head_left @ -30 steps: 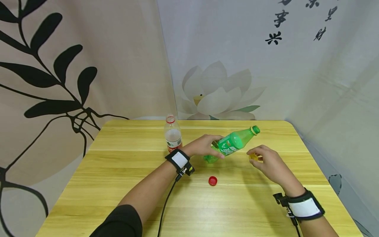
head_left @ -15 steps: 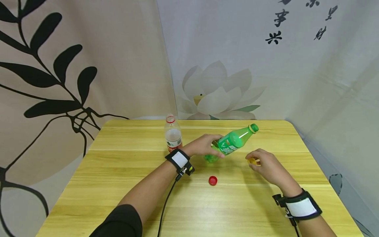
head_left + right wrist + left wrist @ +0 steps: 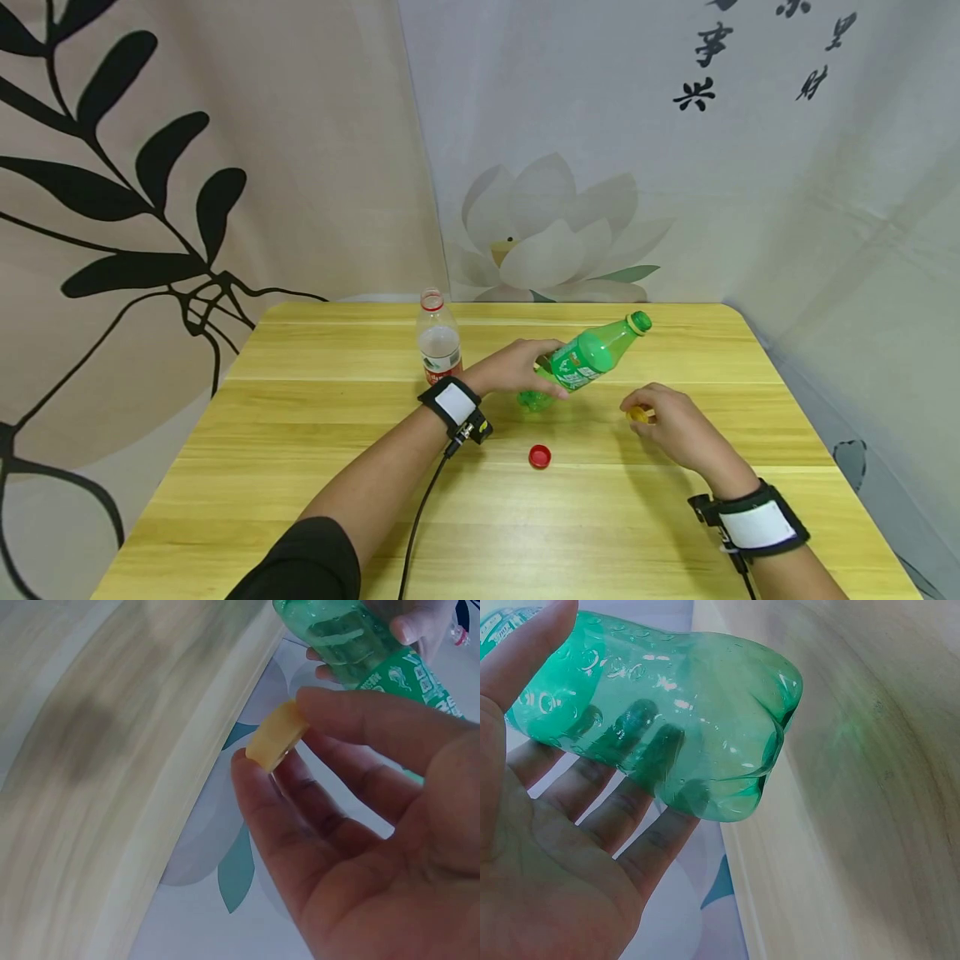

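Observation:
My left hand (image 3: 517, 367) grips a green plastic bottle (image 3: 592, 357) around its body. The bottle tilts with its neck up to the right; its mouth bears no cap, and a yellow ring circles the neck. In the left wrist view the thumb and fingers wrap the bottle (image 3: 697, 712) near its clear lower part. My right hand (image 3: 678, 427), to the right of and below the bottle's neck, pinches a yellow bottle cap (image 3: 276, 736) between thumb and fingertips. Whether the green bottle's base touches the table cannot be told.
A clear plastic bottle (image 3: 438, 342) with a red-ringed, uncapped neck stands just behind my left wrist. On the wooden table (image 3: 300, 442), a red bottle cap (image 3: 539, 457) lies in front of the green bottle. A printed curtain (image 3: 570, 100) hangs behind the table's far edge.
My right hand has shifted slightly left and toward me with the yellow cap. The green bottle's neck has moved a little left and up. My left hand stays nearly in place.

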### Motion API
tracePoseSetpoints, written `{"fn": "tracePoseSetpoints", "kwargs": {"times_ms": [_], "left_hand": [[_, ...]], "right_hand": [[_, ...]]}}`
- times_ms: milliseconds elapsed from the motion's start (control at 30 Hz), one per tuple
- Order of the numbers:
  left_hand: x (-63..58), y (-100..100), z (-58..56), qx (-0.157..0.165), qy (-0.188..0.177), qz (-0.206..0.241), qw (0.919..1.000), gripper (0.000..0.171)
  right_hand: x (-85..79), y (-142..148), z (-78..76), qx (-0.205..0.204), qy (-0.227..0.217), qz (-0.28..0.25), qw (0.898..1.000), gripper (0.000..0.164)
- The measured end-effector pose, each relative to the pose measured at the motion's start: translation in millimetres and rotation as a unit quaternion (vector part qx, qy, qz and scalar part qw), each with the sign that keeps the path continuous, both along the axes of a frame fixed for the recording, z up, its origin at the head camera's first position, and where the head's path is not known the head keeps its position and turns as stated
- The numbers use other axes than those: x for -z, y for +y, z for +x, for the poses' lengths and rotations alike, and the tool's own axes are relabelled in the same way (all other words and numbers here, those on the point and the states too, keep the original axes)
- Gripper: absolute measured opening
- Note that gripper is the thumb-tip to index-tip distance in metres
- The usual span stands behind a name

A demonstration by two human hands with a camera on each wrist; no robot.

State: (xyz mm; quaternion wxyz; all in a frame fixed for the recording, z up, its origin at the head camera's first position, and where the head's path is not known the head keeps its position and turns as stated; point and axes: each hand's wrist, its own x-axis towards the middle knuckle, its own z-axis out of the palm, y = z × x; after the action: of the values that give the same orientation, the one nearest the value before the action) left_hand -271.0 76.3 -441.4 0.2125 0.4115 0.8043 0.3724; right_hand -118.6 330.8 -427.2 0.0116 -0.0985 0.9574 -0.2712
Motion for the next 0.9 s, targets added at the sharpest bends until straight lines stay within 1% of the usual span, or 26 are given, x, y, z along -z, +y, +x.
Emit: {"fn": "tracePoseSetpoints", "kwargs": {"times_ms": [167, 433, 700, 900], "left_hand": [[1.1, 0, -0.7, 0.001, 0.002, 0.002, 1.0, 0.074], [-0.4, 0, 0.3, 0.0, 0.001, 0.004, 1.0, 0.074], [-0.1, 1, 0.2, -0.001, -0.002, 0.007, 1.0, 0.072], [-0.6, 1, 0.5, -0.003, 0.004, 0.003, 1.0, 0.072]], "right_hand": [[4.4, 0, -0.4, -0.004, 0.003, 0.001, 1.0, 0.019], [7.6, -1, 0.1, -0.01, -0.007, 0.014, 1.0, 0.02], [10.8, 0, -0.8, -0.023, -0.029, 0.029, 0.999, 0.02], [14.9, 0, -0.3, -0.032, -0.048, 0.032, 0.998, 0.021]]}}
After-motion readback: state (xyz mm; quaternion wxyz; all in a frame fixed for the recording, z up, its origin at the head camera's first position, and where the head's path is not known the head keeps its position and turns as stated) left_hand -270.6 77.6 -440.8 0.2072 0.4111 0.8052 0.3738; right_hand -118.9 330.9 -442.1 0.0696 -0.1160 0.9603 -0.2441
